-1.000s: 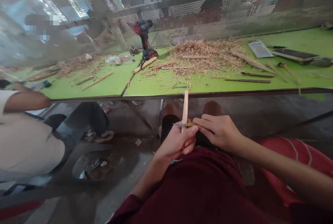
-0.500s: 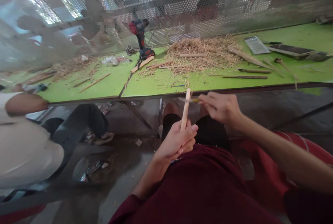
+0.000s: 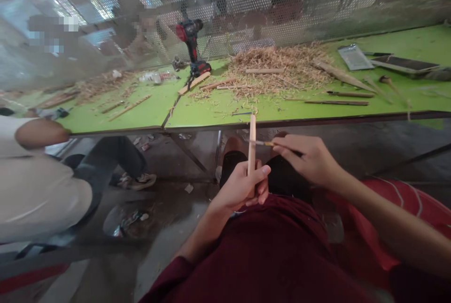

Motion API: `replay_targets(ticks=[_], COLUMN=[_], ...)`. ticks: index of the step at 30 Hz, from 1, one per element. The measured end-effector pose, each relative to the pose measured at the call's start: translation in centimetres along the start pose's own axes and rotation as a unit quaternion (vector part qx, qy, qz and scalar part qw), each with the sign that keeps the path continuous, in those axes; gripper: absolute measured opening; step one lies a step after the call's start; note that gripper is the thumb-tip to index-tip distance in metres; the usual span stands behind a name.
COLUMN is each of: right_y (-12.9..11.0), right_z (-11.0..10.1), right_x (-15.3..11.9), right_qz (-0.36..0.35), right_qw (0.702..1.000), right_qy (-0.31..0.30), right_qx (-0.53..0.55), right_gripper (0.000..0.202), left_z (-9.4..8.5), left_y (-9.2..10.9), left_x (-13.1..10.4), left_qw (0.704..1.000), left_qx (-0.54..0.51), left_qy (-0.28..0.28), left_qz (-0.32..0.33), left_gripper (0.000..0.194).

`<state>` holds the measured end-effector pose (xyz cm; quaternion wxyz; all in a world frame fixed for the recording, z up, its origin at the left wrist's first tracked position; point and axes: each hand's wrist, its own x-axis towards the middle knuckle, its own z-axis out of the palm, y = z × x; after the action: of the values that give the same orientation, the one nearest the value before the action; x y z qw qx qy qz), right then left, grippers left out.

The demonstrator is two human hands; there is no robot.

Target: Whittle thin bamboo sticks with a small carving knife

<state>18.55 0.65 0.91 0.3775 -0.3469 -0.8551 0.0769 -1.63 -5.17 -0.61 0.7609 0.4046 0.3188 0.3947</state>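
My left hand (image 3: 245,185) is closed around the lower part of a pale wooden stick (image 3: 252,141), which points up and away from me over my lap. My right hand (image 3: 303,155) is closed on a small carving knife (image 3: 263,143). Its thin blade lies across the stick, about midway along the exposed length; whether the edge bites into the wood I cannot tell. Beyond the stick's tip, a thin dark blue rod (image 3: 242,113) rests near the edge of the green table (image 3: 207,112).
A heap of wood shavings (image 3: 278,58) covers the table's middle. Behind it stands a cordless drill (image 3: 192,44) before a perforated metal screen (image 3: 225,7). A phone (image 3: 405,64) and several wooden pieces lie right. Another person (image 3: 42,181) sits at my left.
The knife has moved slightly down along the stick toward my left hand. The stick now stands more upright, and the view has shifted a little.
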Motion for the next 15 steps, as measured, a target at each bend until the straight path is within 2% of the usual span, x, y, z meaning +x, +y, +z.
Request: replay_targets(ticks=[3, 8, 12, 15], right_y=[-0.9, -2.0, -2.1, -1.2], right_z=[1.0, 1.0, 0.8, 0.8], right_x=[-1.1, -2.1, -2.2, -1.8], right_qz=[-0.020, -0.085, -0.150, -0.144], right_qw=[0.999, 0.991, 0.976, 0.971], right_qy=[-0.028, -0.041, -0.007, 0.026], right_qx=[-0.027, -0.094, -0.157, -0.191], right_gripper=[0.027, 0.031, 0.031, 0.029], left_z=[0.0, -0.3, -0.1, 0.3], left_y=[-0.4, -1.2, -1.2, -0.9], left_x=[0.0, 0.1, 0.3, 0.4], left_qw=[0.999, 0.994, 0.993, 0.994], left_qx=[0.044, 0.078, 0.084, 0.080], left_qy=[0.031, 0.063, 0.068, 0.070], left_qz=[-0.005, 0.041, 0.052, 0.040], left_gripper=[0.056, 0.049, 0.046, 0.048])
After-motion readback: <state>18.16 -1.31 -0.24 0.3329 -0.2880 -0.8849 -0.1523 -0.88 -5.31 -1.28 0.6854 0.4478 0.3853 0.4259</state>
